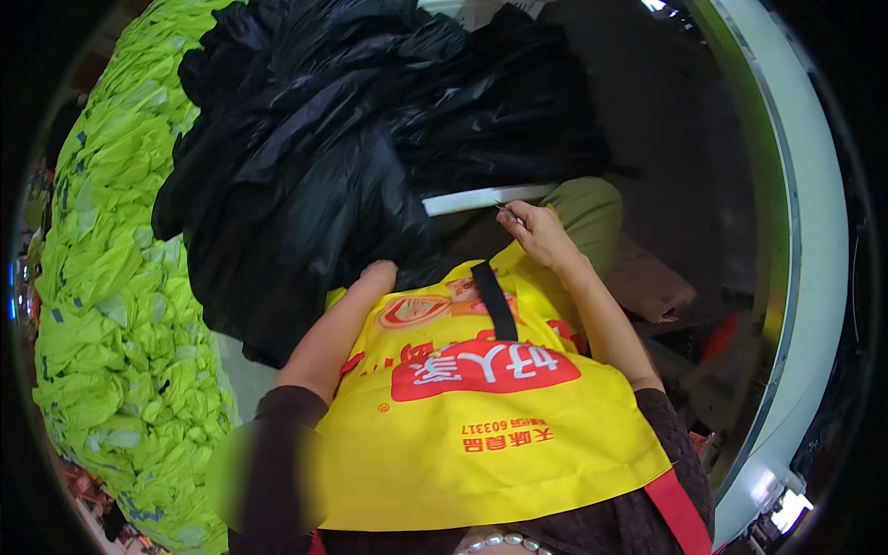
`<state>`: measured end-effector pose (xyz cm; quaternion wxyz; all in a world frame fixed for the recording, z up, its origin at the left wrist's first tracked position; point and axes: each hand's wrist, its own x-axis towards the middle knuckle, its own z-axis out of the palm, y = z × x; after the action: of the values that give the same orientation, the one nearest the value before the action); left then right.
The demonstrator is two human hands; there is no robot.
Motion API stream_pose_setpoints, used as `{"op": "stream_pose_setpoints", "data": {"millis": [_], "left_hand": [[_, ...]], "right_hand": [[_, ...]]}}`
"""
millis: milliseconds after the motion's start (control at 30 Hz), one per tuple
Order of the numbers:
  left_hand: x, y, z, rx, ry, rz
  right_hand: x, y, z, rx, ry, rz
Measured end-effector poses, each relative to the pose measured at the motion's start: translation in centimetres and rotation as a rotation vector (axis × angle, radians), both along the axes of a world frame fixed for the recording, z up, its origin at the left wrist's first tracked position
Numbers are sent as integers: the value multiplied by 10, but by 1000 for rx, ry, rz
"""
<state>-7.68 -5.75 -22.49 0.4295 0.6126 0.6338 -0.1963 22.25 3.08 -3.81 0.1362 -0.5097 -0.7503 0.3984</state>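
Though bunched, black fabric (351, 139) against left grip (377, 276)

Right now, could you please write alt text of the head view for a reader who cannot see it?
A person in a yellow apron works on a heap of black fabric on the lap. The right hand pinches a small thin tool at a white reflective strip; the left hand presses into the fabric. A pile of neon yellow-green garments lies at the left.
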Motion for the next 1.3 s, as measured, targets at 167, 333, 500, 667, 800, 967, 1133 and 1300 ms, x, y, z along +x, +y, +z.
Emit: {"op": "stream_pose_setpoints", "data": {"millis": [167, 333, 500, 667, 800, 967, 1133, 1300], "left_hand": [[8, 3, -32, -73, 63, 32], [15, -3, 43, -41, -176, 172], [36, 6, 104, 141, -321, 161], [52, 24, 131, 283, -493, 278], [81, 42, 175, 335, -807, 498], [122, 30, 223, 650, -745, 198], [106, 19, 211, 825, -897, 349], [73, 14, 210, 745, -976, 644]], "right_hand": [[64, 64, -43, 285, -58, -392], [152, 134, -82, 290, -252, -695], [169, 161, -123, 135, -145, -703], [127, 141, -57, 597, -143, -626], [53, 43, 49, 401, 258, -387], [-29, -61, 63, 209, 461, -183], [-42, -60, 50, 303, 460, 2], [-23, -41, 60, 314, 455, -164]]}}
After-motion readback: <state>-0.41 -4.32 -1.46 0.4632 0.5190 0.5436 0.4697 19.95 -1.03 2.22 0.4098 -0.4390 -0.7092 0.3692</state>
